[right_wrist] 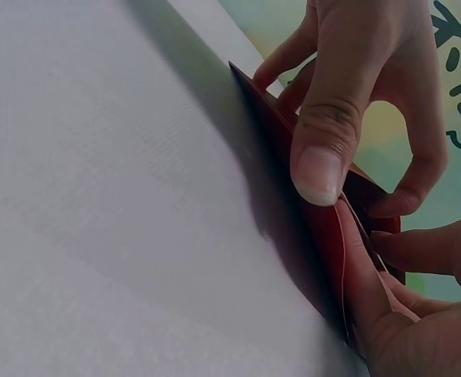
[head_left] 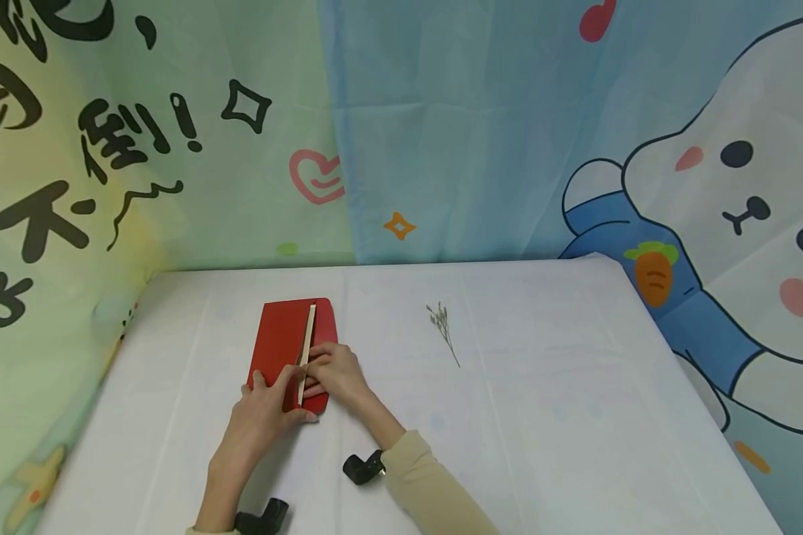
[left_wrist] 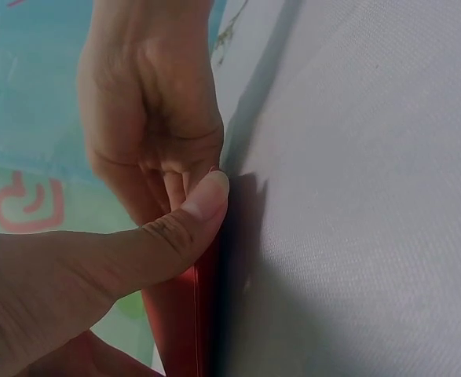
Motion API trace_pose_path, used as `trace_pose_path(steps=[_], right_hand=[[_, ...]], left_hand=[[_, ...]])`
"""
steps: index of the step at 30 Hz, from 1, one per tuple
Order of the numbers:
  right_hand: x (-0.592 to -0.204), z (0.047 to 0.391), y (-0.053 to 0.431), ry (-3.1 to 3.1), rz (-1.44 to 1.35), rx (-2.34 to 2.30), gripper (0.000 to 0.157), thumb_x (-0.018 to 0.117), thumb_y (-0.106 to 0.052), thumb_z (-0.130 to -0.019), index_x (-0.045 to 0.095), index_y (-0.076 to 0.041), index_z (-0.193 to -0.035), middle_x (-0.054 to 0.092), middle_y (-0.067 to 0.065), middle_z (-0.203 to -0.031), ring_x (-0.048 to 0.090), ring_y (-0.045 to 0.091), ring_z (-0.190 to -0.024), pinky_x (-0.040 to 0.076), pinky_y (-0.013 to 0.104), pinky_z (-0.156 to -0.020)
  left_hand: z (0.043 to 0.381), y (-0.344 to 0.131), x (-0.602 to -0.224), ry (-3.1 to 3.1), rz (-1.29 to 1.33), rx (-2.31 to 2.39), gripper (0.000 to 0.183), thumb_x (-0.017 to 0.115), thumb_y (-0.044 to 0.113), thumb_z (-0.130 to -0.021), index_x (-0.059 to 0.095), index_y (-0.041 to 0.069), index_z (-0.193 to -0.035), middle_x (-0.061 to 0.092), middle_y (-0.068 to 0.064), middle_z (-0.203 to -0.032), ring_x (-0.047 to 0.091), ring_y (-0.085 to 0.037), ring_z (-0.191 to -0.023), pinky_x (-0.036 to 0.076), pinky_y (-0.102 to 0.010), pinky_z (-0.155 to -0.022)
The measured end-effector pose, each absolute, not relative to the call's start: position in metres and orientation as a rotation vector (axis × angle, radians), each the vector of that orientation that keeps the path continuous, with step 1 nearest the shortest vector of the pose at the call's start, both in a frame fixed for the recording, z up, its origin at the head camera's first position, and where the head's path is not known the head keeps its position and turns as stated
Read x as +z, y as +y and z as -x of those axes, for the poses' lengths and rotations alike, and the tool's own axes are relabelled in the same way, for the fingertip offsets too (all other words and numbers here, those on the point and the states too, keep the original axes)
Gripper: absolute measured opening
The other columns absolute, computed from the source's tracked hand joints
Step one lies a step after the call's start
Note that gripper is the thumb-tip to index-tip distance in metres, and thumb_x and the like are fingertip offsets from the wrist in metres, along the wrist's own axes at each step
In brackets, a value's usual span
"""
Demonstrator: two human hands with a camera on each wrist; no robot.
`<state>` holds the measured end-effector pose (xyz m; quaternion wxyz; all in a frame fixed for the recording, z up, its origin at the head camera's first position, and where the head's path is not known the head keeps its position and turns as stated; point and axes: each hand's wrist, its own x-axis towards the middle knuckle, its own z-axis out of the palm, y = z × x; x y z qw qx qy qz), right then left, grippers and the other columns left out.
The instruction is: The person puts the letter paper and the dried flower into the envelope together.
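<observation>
A red envelope [head_left: 276, 334] lies near the left of the white table, its flap [head_left: 326, 323] folded out to the right. Along its parted mouth runs a narrow cream edge [head_left: 311, 323]; whether this is lining or a paper inside, I cannot tell. My left hand [head_left: 257, 412] grips the near end, thumb [right_wrist: 320, 169] on the near edge, other fingers over the body. My right hand [head_left: 340, 375] is at the mouth from the right, one finger between the layers and others pinching the edge. Fingers of both hands meet there, and the envelope's contents are hidden.
A dried flower sprig [head_left: 442, 327] lies on the table [head_left: 562, 409] to the right of the envelope. Black wrist devices [head_left: 363, 469] sit by both wrists. A printed cloth [head_left: 442, 134] with a cartoon bear hangs behind and beside the table.
</observation>
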<state>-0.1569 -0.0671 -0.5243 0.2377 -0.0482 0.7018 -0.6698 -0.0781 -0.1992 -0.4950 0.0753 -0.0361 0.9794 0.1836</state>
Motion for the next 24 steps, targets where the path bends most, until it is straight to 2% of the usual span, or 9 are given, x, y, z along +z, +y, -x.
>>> trace_pose_path(steps=[4,14,22,24], right_hand=[[-0.526,0.157,-0.07,1.991,0.135,-1.808,0.027,0.059,-0.001,-0.089,0.061,0.006,-0.115,0.074,0.017,-0.092,0.073,0.026,-0.069,0.058,0.034,-0.057],[-0.528,0.155,-0.078,2.076,0.114,-1.777,0.028,0.054,0.0,-0.087,0.064,0.004,-0.113,0.072,0.012,-0.082,0.072,0.023,-0.061,0.057,0.031,-0.052],[-0.525,0.153,-0.081,2.199,0.13,-1.711,0.021,0.059,0.0,-0.088,0.065,0.004,-0.108,0.073,0.012,-0.082,0.07,0.022,-0.056,0.055,0.027,-0.051],[-0.524,0.153,-0.082,2.232,0.135,-1.686,0.019,0.062,-0.001,-0.088,0.065,0.003,-0.106,0.074,0.011,-0.08,0.07,0.021,-0.054,0.054,0.025,-0.051]], left_hand=[[0.078,-0.199,-0.494,2.938,0.103,0.559,0.073,0.083,0.041,-0.072,0.048,0.021,-0.132,0.045,-0.042,-0.129,0.05,-0.064,-0.106,0.052,-0.057,-0.071],[0.078,-0.201,-0.497,2.966,0.067,0.557,0.073,0.083,0.042,-0.071,0.048,0.02,-0.131,0.044,-0.044,-0.13,0.05,-0.065,-0.104,0.052,-0.056,-0.067],[0.077,-0.201,-0.497,2.973,0.065,0.567,0.071,0.084,0.042,-0.071,0.049,0.021,-0.129,0.048,-0.041,-0.125,0.053,-0.059,-0.099,0.052,-0.052,-0.063],[0.077,-0.201,-0.497,2.979,0.066,0.566,0.071,0.084,0.042,-0.07,0.049,0.021,-0.128,0.05,-0.038,-0.119,0.054,-0.055,-0.095,0.051,-0.048,-0.06]])
